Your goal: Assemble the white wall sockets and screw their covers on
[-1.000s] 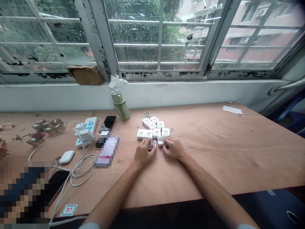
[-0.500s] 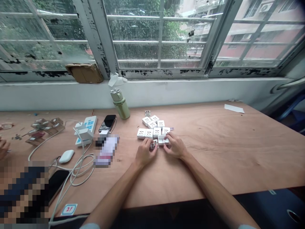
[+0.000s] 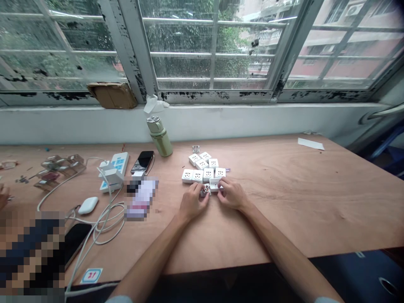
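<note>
My left hand (image 3: 194, 200) is closed around a small socket insert (image 3: 205, 190) with metal contacts showing, its wrist resting near the wood. Just to the right, my right hand (image 3: 232, 193) grips a white open socket housing (image 3: 215, 184) at its right side, fingers partly covering it. The insert and the housing are side by side, close together. Behind them sit several white socket modules with slotted faces, among them one at the left of the front row (image 3: 187, 176) and one farther back (image 3: 213, 163). A loose socket insert (image 3: 196, 149) lies behind the group.
A green thermos (image 3: 160, 136) stands near the wall. To the left are a phone (image 3: 142, 161), a power strip (image 3: 119, 165), coiled white cables, an earphone case (image 3: 88, 205) and clear small boxes (image 3: 59, 166). Another person's hand (image 3: 3, 195) shows at the far left edge.
My right hand has shifted slightly on the white housing, covering more of its right side. The insert in my left hand has turned or moved very slightly. The modules stay put.
</note>
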`<state>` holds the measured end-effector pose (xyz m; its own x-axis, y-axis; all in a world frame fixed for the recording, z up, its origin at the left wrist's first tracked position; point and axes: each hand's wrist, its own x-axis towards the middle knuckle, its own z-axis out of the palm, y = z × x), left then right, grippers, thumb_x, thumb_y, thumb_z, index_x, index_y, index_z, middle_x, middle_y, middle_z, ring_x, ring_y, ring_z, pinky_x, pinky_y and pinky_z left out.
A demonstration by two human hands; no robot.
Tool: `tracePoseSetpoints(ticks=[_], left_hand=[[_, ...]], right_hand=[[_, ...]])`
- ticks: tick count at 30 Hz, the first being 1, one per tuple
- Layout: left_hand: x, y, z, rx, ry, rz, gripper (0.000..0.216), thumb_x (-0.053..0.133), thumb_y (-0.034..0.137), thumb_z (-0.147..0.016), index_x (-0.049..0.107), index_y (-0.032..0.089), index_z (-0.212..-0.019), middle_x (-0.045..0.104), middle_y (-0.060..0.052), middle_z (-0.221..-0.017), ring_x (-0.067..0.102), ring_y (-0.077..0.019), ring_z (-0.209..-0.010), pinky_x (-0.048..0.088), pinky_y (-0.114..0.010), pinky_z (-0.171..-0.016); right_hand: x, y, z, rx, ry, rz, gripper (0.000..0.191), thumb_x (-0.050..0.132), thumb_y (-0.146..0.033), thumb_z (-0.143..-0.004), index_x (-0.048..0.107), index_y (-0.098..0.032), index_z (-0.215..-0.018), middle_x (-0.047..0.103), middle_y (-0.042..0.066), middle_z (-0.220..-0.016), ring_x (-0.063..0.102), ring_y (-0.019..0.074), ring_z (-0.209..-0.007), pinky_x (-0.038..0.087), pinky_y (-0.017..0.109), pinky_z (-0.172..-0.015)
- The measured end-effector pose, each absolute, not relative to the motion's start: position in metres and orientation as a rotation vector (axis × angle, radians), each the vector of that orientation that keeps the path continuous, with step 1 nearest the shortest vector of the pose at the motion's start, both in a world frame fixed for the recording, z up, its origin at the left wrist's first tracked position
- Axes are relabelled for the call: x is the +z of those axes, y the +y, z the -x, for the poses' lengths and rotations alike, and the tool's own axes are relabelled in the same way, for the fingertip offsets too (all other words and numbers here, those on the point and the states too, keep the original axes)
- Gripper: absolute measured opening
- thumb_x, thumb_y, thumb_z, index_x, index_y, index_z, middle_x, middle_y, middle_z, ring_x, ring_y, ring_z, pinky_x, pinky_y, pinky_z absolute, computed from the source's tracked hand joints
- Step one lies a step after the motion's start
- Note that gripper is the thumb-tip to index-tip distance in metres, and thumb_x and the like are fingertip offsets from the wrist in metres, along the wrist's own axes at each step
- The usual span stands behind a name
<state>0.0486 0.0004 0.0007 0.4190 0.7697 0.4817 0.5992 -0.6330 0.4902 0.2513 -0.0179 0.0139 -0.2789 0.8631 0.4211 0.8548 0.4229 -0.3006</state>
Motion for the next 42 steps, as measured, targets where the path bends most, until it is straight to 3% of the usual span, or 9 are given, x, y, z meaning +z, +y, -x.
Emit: tracePoseSetpoints(ticks=[5,11,18,21,30,35,42], left_hand=[[0.002,0.000,-0.048,1.084,1.203,-2.432,0.014,0.058,0.031,-0.087,0.055,0.021,-0.096,0.061,-0.006,-0.092,0.060,-0.0209,-0.087,0.051,-0.033,-0.075],[0.004,-0.002,-0.048,1.210,1.222,-2.423,0.022,0.060,0.031,-0.086,0.054,0.021,-0.104,0.061,-0.008,-0.098,0.059,-0.0234,-0.094,0.050,-0.037,-0.084],[0.003,-0.004,-0.048,1.258,1.259,-2.465,0.027,0.063,0.037,-0.084,0.054,0.022,-0.105,0.062,-0.009,-0.101,0.058,-0.0259,-0.097,0.048,-0.041,-0.086],[0.002,-0.003,-0.048,1.262,1.243,-2.464,0.026,0.064,0.039,-0.084,0.053,0.021,-0.100,0.062,-0.008,-0.096,0.058,-0.0252,-0.092,0.049,-0.039,-0.082],[-0.001,-0.001,-0.044,1.249,1.282,-2.363,0.020,0.056,0.039,-0.090,0.052,0.020,-0.093,0.061,-0.005,-0.084,0.058,-0.0199,-0.079,0.046,-0.033,-0.071],[-0.003,0.000,-0.042,1.273,1.342,-2.299,0.022,0.050,0.038,-0.093,0.049,0.021,-0.079,0.058,-0.002,-0.075,0.055,-0.0166,-0.070,0.043,-0.029,-0.065],[-0.002,0.000,-0.043,1.206,1.368,-2.271,0.028,0.048,0.039,-0.094,0.047,0.021,-0.072,0.055,-0.001,-0.070,0.052,-0.0147,-0.064,0.039,-0.027,-0.060]], right_hand=[[0.011,-0.018,-0.251,0.066,-2.137,1.470,0.004,0.052,-0.017,-0.078,0.055,-0.020,-0.077,0.062,0.004,-0.075,0.052,0.0158,-0.066,0.034,0.027,-0.058],[0.013,-0.017,-0.251,0.235,-1.822,1.345,0.004,0.053,-0.021,-0.079,0.056,-0.019,-0.081,0.060,0.003,-0.074,0.053,0.0154,-0.066,0.040,0.028,-0.063],[0.013,-0.015,-0.233,1.149,-1.231,0.994,0.020,0.062,-0.039,-0.078,0.054,-0.023,-0.087,0.059,0.000,-0.079,0.055,0.0147,-0.065,0.048,0.029,-0.060],[0.009,-0.015,-0.229,1.347,-1.046,0.918,0.030,0.068,-0.040,-0.075,0.050,-0.025,-0.093,0.060,0.000,-0.083,0.057,0.0145,-0.066,0.049,0.028,-0.057],[0.007,-0.018,-0.219,1.251,-1.121,0.960,0.034,0.076,-0.043,-0.071,0.057,-0.022,-0.091,0.064,0.001,-0.091,0.064,0.0171,-0.080,0.055,0.031,-0.068],[0.006,-0.020,-0.214,1.107,-1.232,1.044,0.032,0.076,-0.043,-0.072,0.061,-0.021,-0.091,0.066,0.001,-0.075,0.065,0.0172,-0.070,0.055,0.032,-0.067],[-0.001,-0.020,-0.213,1.017,-1.258,1.157,0.030,0.074,-0.045,-0.074,0.066,-0.020,-0.087,0.069,0.005,-0.082,0.066,0.0195,-0.074,0.056,0.032,-0.064]])
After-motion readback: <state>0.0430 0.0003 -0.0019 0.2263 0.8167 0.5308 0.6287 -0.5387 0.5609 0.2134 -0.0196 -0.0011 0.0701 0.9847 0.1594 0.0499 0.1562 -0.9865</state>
